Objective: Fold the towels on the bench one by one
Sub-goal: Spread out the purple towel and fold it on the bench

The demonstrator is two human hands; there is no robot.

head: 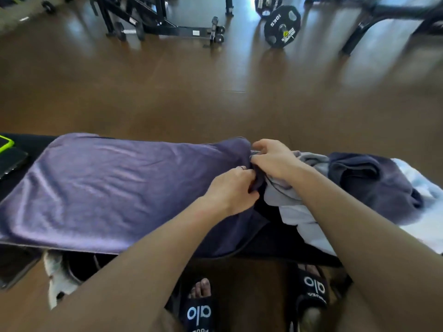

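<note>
both hands meet at the right end of a purple towel (pixel 107 188) spread flat along the black bench (pixel 287 245). the left hand (pixel 232 190) pinches its edge with curled fingers, and the right hand (pixel 273 159) grips the same bunched edge. just to the right lies a heap of grey, dark blue and white towels (pixel 359 188). a weight plate (pixel 282 26) stands on the brown floor (pixel 191 92) beyond.
</note>
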